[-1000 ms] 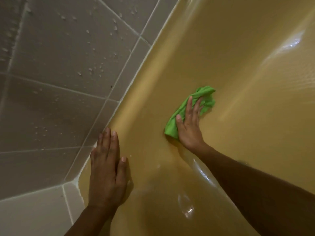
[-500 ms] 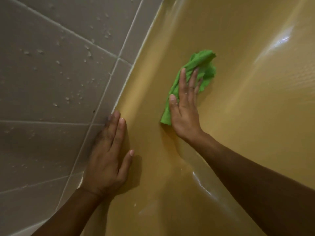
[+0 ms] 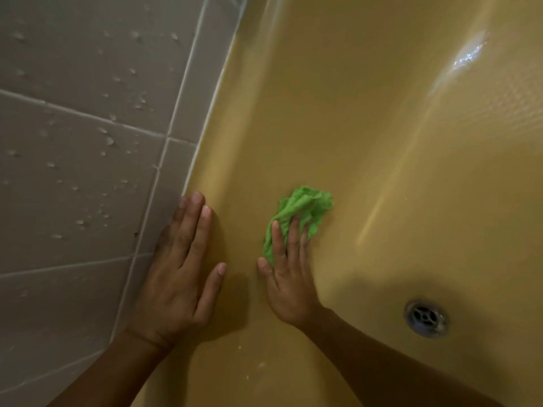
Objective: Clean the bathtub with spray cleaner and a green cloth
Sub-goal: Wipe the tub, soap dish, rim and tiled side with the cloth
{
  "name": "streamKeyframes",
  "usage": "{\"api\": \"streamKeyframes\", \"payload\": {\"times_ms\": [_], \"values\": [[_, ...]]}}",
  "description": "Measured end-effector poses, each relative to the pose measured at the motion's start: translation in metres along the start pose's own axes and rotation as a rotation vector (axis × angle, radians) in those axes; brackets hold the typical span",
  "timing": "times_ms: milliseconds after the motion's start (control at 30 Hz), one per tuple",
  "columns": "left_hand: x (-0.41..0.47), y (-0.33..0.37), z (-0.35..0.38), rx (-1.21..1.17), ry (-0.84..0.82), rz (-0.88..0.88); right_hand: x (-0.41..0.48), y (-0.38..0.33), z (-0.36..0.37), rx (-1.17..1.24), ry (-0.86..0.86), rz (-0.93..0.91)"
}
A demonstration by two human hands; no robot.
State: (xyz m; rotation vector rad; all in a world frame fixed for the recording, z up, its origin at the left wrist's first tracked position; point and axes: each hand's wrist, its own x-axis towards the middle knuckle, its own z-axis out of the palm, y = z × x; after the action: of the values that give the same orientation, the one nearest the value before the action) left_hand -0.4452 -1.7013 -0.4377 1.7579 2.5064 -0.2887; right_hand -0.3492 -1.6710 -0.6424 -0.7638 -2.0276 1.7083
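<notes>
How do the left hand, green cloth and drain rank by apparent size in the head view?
1. left hand
2. green cloth
3. drain
The hand is nearer the camera and the right hand covers part of the cloth, so that gap is unsure.

Glossy bathtub (image 3: 367, 136) (crumpled cloth (image 3: 302, 207))

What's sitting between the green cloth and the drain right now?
Nothing. In the head view, only bare yellow bathtub surface runs from the green cloth to the drain.
</notes>
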Motion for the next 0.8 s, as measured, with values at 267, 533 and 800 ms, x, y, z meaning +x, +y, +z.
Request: {"api": "streamKeyframes", "payload": {"times_ms": [267, 533, 800], "values": [[0.04, 0.005, -0.006, -0.002, 0.017, 0.035, 0.011, 0.095, -0.027, -0.151, -0.151, 0.205], [0.076, 0.01, -0.012, -0.003, 0.032, 0.069, 0.098, 0.1, -0.085, -0.103, 0.004, 0.165], [0.099, 0.012, -0.016, -0.021, 0.031, 0.087, 0.144, 0.022, -0.099, 0.095, 0.205, 0.084]]}}
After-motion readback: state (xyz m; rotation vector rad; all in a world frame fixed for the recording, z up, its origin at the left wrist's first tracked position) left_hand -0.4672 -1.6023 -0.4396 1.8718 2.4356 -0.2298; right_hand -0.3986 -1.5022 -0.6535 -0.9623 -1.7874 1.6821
